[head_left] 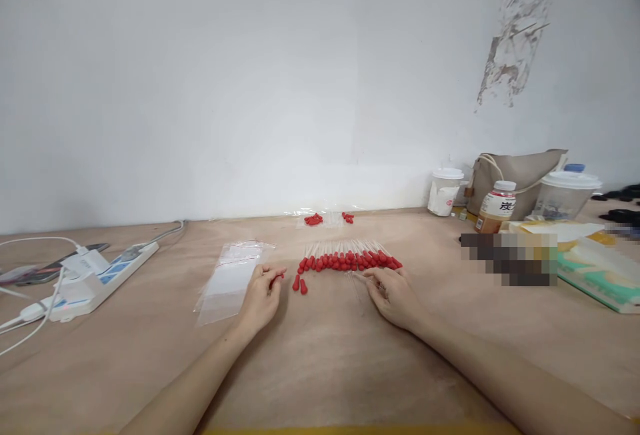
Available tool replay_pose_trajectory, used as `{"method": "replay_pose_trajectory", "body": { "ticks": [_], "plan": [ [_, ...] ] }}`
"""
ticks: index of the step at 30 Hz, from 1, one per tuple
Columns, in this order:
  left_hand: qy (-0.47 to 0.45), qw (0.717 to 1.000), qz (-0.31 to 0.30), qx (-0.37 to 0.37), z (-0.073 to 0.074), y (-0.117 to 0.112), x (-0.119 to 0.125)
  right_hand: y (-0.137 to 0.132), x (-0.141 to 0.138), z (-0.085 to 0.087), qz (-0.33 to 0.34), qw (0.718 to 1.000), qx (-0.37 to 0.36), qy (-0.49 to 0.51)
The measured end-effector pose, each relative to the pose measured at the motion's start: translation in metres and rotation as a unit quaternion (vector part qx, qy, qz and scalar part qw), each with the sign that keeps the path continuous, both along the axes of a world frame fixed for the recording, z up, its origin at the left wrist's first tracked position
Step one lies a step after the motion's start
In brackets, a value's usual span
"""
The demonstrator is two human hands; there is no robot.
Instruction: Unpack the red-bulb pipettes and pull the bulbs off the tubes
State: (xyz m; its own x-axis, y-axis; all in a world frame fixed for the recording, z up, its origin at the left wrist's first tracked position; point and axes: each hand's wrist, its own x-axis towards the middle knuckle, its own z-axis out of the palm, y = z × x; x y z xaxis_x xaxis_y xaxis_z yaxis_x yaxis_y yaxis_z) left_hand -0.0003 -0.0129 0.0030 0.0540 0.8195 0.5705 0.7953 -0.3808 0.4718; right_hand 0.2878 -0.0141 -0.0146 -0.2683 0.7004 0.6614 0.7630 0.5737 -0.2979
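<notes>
A row of glass droppers (345, 260) with red rubber bulbs lies on the table, their clear tubes pointing at the wall. In front of its left end are two loose red bulbs (300, 284). My left hand (261, 296), just left of these, is closed with a red rubber bulb (278, 277) pinched between thumb and fingers. Near the row's right end, my right hand (393, 293) is closed, its fingertips at a thin clear glass tube (363, 277). More bare tubes (358, 293) lie beside those fingertips; they are faint and hard to make out.
Clear zip bags (231, 278) lie left of my left hand. More red bulbs (314, 219) sit in plastic by the wall. At left is a power strip (113, 278) with cables; at right stand a cup (445, 193), a bottle (496, 208), a bag (520, 171) and a lidded tub (567, 195).
</notes>
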Motion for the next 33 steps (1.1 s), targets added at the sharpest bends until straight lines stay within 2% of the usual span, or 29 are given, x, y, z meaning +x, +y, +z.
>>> {"method": "replay_pose_trajectory", "body": {
  "ticks": [5,10,15,21,24,29,33],
  "plan": [
    [-0.002,0.997,0.06,-0.038,-0.002,0.009,-0.004,0.003,-0.002,-0.003,-0.045,0.998,-0.015,-0.039],
    [0.007,0.996,0.081,-0.038,-0.009,0.021,0.004,0.003,-0.009,-0.005,-0.037,0.997,-0.023,-0.056],
    [-0.014,0.996,0.035,-0.08,-0.012,0.019,0.01,-0.002,-0.013,-0.001,-0.019,0.995,-0.039,-0.086],
    [-0.054,0.992,-0.014,-0.114,-0.002,0.007,0.01,-0.007,-0.014,0.003,-0.003,0.994,-0.031,-0.101],
    [-0.043,0.992,-0.008,-0.118,-0.001,0.006,0.007,-0.009,-0.014,0.004,0.006,0.995,-0.035,-0.093],
    [-0.007,0.995,0.003,-0.095,-0.009,0.008,0.005,-0.007,-0.011,0.003,0.031,0.997,-0.068,-0.032],
    [0.023,0.996,0.01,-0.08,-0.008,0.01,0.005,-0.002,-0.009,0.001,0.024,0.995,-0.092,0.011]
  ]
}}
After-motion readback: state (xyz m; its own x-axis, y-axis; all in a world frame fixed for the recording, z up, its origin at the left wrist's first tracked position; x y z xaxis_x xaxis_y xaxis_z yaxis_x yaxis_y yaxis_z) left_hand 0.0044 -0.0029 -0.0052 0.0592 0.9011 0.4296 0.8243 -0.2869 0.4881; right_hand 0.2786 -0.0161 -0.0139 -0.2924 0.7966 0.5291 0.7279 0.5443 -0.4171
